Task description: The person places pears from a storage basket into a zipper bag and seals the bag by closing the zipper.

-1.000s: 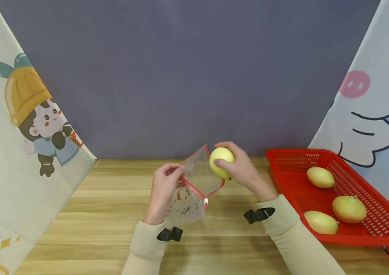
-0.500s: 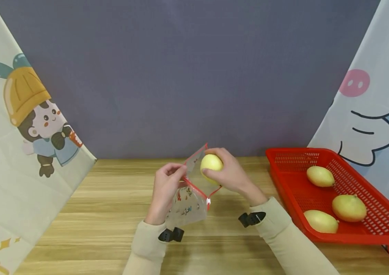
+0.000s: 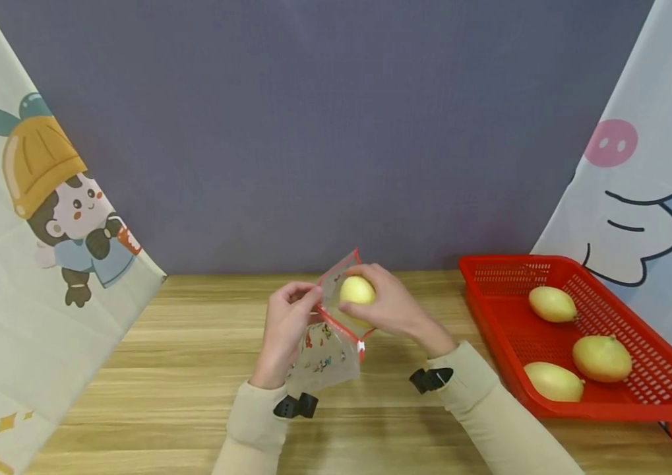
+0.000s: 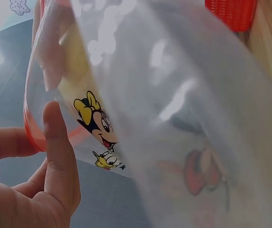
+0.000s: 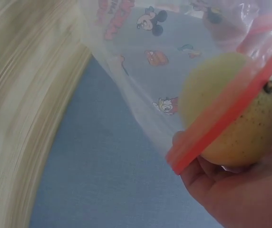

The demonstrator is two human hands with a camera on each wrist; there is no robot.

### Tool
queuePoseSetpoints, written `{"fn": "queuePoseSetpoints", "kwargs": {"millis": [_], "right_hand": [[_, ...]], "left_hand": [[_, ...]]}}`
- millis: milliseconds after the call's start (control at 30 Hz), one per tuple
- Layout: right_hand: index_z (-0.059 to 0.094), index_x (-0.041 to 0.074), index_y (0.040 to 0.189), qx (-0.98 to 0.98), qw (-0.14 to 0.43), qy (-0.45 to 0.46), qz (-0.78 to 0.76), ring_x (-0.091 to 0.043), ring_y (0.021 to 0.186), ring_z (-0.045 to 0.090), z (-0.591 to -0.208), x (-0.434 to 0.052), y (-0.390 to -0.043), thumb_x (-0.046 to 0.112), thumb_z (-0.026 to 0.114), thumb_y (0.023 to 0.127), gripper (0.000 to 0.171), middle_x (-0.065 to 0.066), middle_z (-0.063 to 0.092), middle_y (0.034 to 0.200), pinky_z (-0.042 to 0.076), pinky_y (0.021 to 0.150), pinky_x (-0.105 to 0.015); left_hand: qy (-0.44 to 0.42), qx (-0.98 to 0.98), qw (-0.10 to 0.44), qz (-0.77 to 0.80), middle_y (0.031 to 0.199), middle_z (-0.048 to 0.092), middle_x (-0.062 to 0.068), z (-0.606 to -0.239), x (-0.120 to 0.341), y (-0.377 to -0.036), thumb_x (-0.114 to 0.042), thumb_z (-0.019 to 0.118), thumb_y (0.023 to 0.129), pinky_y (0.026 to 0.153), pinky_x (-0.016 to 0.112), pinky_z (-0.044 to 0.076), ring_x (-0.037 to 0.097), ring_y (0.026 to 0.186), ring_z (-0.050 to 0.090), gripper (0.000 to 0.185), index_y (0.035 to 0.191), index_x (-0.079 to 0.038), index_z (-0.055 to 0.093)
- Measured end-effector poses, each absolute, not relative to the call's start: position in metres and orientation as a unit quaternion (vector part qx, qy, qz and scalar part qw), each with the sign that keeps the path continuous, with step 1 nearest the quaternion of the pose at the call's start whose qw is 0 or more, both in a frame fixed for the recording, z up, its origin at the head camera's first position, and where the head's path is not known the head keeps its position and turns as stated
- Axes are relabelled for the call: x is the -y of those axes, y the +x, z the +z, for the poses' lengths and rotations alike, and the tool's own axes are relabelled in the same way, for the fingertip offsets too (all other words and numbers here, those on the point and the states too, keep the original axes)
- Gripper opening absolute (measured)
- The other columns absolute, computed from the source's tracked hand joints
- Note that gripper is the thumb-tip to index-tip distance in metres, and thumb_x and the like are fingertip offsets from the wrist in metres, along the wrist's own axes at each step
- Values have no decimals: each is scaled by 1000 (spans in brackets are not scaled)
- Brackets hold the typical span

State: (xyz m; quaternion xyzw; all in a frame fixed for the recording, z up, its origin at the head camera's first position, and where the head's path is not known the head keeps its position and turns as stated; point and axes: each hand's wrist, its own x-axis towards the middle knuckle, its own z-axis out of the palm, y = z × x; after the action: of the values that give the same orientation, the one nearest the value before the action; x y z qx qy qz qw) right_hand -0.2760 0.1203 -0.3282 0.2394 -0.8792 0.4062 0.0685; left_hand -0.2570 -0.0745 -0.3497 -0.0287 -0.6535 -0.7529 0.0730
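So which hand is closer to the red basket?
The right hand. It holds a yellow fruit at the bag's mouth, on the side nearer the red basket. The left hand pinches the bag's other edge, farther from it.

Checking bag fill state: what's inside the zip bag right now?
Only the yellow fruit, held by the right hand, sits partway through the red-edged mouth of the zip bag. The lower bag looks empty; the left hand covers one edge.

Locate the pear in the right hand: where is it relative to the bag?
In the head view the pear sits at table centre, gripped by the right hand, partway through the red-rimmed mouth of the clear zip bag that the left hand holds open.
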Motion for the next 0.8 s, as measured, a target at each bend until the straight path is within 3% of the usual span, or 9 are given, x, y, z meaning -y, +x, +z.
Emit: {"fn": "queuePoseSetpoints", "kwargs": {"millis": [400, 500, 667, 800], "right_hand": [[59, 12, 138, 879, 68, 247, 402, -21, 89, 58, -328, -118, -276, 39, 77, 85, 62, -6, 61, 116, 54, 68, -34], [60, 12, 138, 875, 68, 250, 410, -23, 97, 60, -329, -118, -275, 41, 76, 88, 60, -7, 62, 121, 56, 74, -39], [63, 7, 133, 851, 63, 264, 449, -26, 115, 60, -325, -119, -273, 33, 72, 96, 46, -9, 64, 127, 55, 92, -49], [68, 8, 124, 844, 80, 274, 454, -22, 107, 64, -319, -121, -271, 25, 70, 98, 31, -5, 69, 118, 58, 89, -43]], "left_hand": [[-32, 649, 74, -756, 95, 63, 19, -348, 73, -256, -3, 65, 98, 68, 32, 64, 23, 77, 68, 17, 111, 9, 65], [-30, 650, 76, -755, 94, 63, 18, -348, 73, -256, -3, 64, 98, 68, 32, 64, 23, 76, 68, 15, 109, 7, 65], [-28, 648, 75, -758, 91, 63, 15, -348, 73, -256, -2, 62, 100, 69, 32, 64, 19, 74, 67, 13, 108, 8, 65], [-24, 648, 77, -757, 92, 62, 14, -348, 74, -257, -1, 61, 100, 70, 31, 64, 18, 74, 67, 14, 110, 8, 64]]}}
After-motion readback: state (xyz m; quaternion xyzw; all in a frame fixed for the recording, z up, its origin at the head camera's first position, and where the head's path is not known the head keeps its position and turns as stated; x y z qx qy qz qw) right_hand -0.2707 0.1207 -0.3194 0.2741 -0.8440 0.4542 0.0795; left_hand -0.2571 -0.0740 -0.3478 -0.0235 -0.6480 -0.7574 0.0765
